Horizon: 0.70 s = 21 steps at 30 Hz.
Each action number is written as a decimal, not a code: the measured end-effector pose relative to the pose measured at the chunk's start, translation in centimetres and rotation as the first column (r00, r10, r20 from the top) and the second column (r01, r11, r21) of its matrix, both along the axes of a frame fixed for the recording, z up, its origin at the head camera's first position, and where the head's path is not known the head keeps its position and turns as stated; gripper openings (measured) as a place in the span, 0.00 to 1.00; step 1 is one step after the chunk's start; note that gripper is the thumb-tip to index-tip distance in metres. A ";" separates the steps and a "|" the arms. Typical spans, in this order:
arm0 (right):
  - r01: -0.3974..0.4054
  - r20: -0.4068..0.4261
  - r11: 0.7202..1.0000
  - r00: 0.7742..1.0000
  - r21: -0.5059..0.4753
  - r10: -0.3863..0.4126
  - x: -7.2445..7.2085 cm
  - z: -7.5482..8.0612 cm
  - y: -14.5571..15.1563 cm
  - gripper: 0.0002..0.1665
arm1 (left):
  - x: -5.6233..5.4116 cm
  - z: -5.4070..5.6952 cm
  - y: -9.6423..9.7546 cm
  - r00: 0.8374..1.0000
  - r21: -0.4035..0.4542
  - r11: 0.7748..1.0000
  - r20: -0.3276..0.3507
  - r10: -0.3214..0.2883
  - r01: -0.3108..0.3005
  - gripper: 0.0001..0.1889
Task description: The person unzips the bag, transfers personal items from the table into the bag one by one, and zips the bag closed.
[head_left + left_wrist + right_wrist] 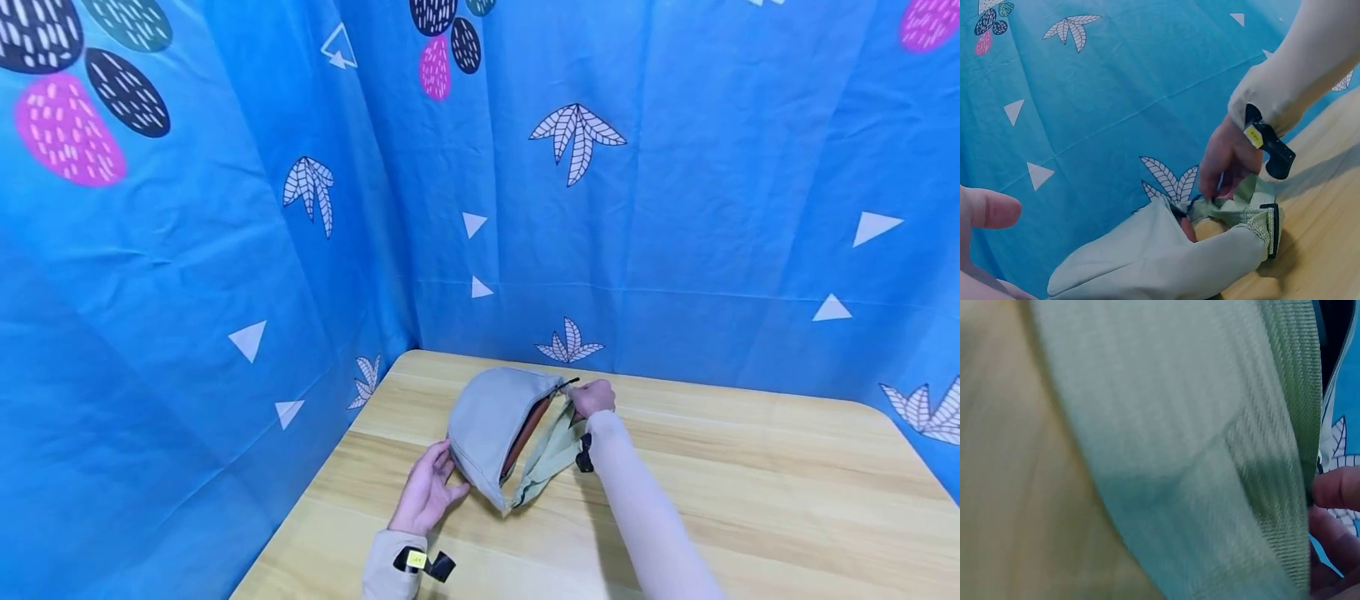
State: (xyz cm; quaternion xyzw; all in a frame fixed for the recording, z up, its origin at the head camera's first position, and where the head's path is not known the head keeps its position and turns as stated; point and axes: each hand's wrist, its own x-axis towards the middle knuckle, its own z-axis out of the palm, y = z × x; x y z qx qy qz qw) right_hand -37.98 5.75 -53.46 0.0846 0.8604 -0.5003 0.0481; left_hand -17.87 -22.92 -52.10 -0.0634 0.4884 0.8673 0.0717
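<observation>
A pale grey-green waist bag (495, 429) stands tilted on the table, its mouth gaping. Something reddish-brown (527, 433) shows inside; I cannot tell whether it is lining or an object. The bag's light green webbing strap (551, 454) loops out to the right and fills much of the right wrist view (1166, 425). My right hand (592, 398) pinches the bag's far end, where the strap and a dark zip end (566, 383) meet. At the near left side, my left hand (426, 492) touches the bag with spread fingers. Its thumb (997, 209) stands apart from the fabric.
The bag rests near the left back part of a light wooden table (750, 483). Blue patterned curtains (675, 208) hang close behind and along the left side. A black buckle (1274, 231) sits on the strap. Dark straps circle both wrists.
</observation>
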 end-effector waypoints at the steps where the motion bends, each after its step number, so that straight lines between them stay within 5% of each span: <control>1: 0.002 0.003 1.000 1.000 -0.003 -0.002 0.1 0.0 0.3 0.28 | -0.1 0.0 0.0 1.000 0.000 1.000 -0.002 0.001 -0.001 0.38; 10: -0.013 0.026 0.990 1.000 -0.142 0.016 1.5 -0.3 3.1 0.11 | -1.2 -0.4 0.0 1.000 -0.003 1.000 -0.002 -0.014 0.014 0.33; 17: -0.010 0.097 0.971 0.995 -0.238 0.035 3.2 0.0 5.9 0.13 | -2.6 -0.3 0.3 0.997 -0.049 0.996 -0.025 -0.071 0.069 0.35; 21: -0.013 0.122 0.961 0.991 -0.278 0.049 4.4 0.5 7.8 0.11 | -3.8 -0.2 0.9 0.999 -0.057 0.997 -0.011 -0.051 0.050 0.30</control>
